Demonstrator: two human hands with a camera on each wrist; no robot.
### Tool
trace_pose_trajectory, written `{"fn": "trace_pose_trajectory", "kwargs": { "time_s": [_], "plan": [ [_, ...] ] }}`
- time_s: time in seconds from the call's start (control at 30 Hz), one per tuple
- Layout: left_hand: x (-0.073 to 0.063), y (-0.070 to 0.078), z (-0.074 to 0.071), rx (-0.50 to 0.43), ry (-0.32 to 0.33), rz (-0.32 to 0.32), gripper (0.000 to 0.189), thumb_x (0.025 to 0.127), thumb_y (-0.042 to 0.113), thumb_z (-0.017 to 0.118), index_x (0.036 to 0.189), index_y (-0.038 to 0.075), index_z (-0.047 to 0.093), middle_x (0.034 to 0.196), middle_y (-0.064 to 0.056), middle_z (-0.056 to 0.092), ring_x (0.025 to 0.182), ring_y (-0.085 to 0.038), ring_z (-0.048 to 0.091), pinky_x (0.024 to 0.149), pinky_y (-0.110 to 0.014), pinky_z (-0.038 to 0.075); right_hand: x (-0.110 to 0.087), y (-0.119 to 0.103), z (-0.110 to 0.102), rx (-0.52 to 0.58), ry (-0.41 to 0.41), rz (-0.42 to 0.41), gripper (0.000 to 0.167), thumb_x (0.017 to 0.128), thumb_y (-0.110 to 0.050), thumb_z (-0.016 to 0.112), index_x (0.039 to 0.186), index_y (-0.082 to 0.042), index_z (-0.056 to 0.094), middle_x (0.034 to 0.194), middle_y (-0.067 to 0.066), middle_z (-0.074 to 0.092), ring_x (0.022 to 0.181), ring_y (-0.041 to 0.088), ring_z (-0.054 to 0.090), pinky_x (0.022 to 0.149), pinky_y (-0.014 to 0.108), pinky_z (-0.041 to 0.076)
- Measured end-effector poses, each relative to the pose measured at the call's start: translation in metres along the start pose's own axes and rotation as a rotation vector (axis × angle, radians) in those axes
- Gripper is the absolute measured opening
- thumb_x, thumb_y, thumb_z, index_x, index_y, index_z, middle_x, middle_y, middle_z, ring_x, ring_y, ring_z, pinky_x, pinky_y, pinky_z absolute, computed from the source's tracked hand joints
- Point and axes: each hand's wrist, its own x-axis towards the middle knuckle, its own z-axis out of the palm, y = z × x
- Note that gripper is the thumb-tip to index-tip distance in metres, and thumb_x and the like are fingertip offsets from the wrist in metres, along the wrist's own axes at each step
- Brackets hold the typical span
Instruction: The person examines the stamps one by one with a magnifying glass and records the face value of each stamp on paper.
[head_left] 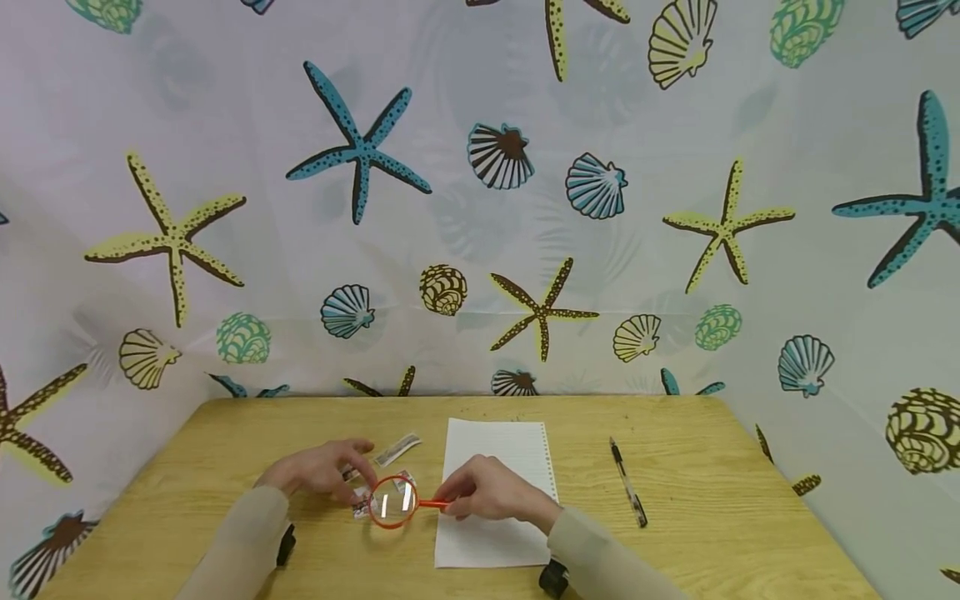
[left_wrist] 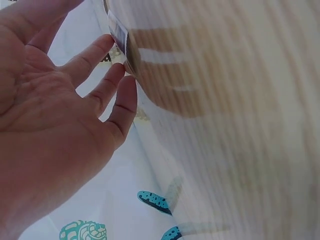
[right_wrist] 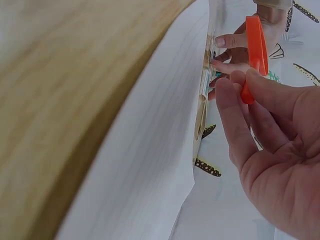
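A magnifying glass (head_left: 393, 503) with a red-orange rim hangs low over small printed paper slips. My right hand (head_left: 491, 492) pinches its handle (right_wrist: 247, 95) between thumb and fingertips, palm above the notebook sheet. Across from it, my left hand (head_left: 326, 468) reaches over the slips with fingers spread and fairly straight. In the left wrist view, its fingertips touch the edge of one small slip (left_wrist: 119, 34) on the table. Another slip (head_left: 362, 503) lies partly under the lens, and one more (head_left: 405, 478) is just behind the rim. The left hand partly covers a further slip (head_left: 350, 472).
A lined sheet of paper (head_left: 495, 542) with a perforated right edge lies on the wooden table (head_left: 720, 517), under the right hand. To its right is a black-capped pen (head_left: 627, 482). A longer printed strip (head_left: 397, 449) lies behind the slips. Seashell-patterned cloth (head_left: 450, 225) surrounds the table.
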Motion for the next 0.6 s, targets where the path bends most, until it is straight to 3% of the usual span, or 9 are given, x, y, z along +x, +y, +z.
{"fn": "trace_pose_trajectory", "kwargs": {
  "time_s": [0.3, 0.47, 0.6],
  "plan": [
    [0.003, 0.004, -0.001, -0.044, 0.014, -0.001, 0.024, 0.077, 0.008, 0.078, 0.1, 0.016, 0.076, 0.151, -0.031, 0.035, 0.139, -0.057, 0.024, 0.108, -0.072, 0.02, -0.013, 0.013, -0.013, 0.012, 0.06, 0.018, 0.015, 0.088, -0.007, 0.071, 0.101, -0.011, 0.077, 0.087, -0.004, 0.074, 0.073, 0.01, 0.069, 0.065, 0.024, 0.056],
    [0.008, 0.006, -0.001, -0.05, 0.049, -0.006, 0.024, 0.081, 0.008, 0.074, 0.104, 0.013, 0.074, 0.147, -0.029, 0.042, 0.137, -0.054, 0.031, 0.107, -0.072, 0.024, -0.022, 0.018, -0.022, 0.039, 0.132, 0.031, 0.015, 0.088, -0.008, 0.072, 0.102, -0.01, 0.077, 0.092, 0.001, 0.075, 0.075, 0.018, 0.071, 0.068, 0.033, 0.059],
    [0.009, 0.015, 0.001, -0.091, 0.105, -0.003, 0.024, 0.083, 0.004, 0.072, 0.107, 0.008, 0.072, 0.13, -0.02, 0.06, 0.115, -0.04, 0.054, 0.092, -0.053, 0.048, -0.029, 0.025, -0.03, 0.079, 0.171, 0.038, 0.016, 0.088, -0.007, 0.072, 0.103, -0.008, 0.075, 0.093, 0.006, 0.075, 0.079, 0.024, 0.072, 0.071, 0.04, 0.06]
  ]
}}
